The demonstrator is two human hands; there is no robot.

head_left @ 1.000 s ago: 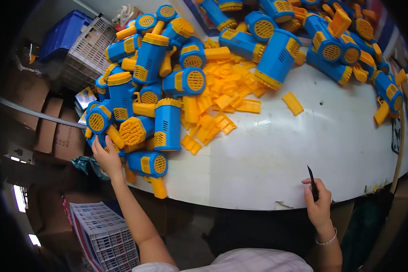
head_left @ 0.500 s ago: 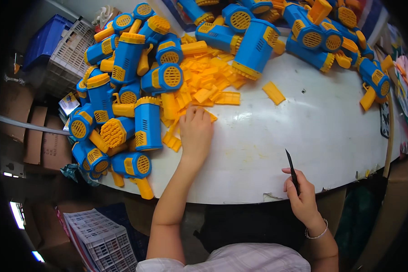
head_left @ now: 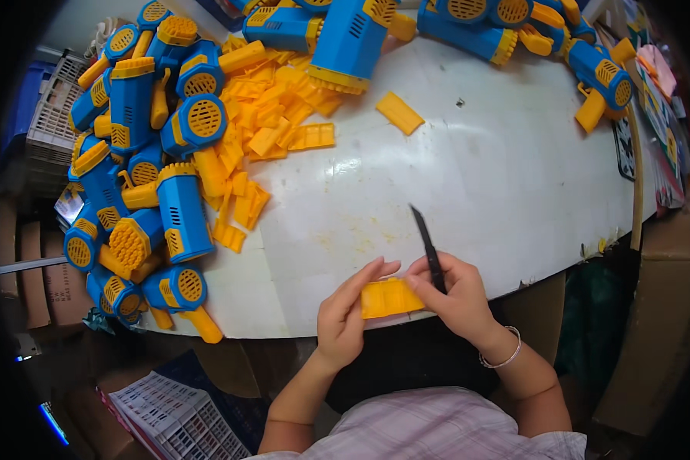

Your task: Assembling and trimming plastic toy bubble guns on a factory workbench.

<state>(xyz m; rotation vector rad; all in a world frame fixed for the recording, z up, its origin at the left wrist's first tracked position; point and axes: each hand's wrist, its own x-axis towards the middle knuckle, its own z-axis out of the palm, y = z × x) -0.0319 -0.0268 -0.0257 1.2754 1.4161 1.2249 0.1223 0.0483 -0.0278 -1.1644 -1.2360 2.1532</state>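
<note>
A flat yellow plastic cover point(head_left: 389, 300) with raised ribs sits between my hands, just above the table's near edge. My left hand point(head_left: 342, 316) grips it by its left end. My right hand point(head_left: 460, 300) is closed round a slim black craft knife point(head_left: 431, 257), whose blade points up and away. The right thumb touches the cover's right end. A heap of similar yellow covers point(head_left: 272, 107) lies at the far left of the work surface, and one loose cover point(head_left: 399, 113) rests apart from it.
Blue-and-yellow gun-shaped plastic housings point(head_left: 184, 211) crowd the left side of the white table point(head_left: 468, 184); more housings point(head_left: 468, 34) lie along its far side. Crates point(head_left: 57, 96) stand beyond the left edge. At the right are cardboard boxes point(head_left: 652, 314) and stacked packaging point(head_left: 662, 130).
My left hand has come back from the yellow heap with a cover. My right hand has moved left with the knife to meet it. The whole view has shifted.
</note>
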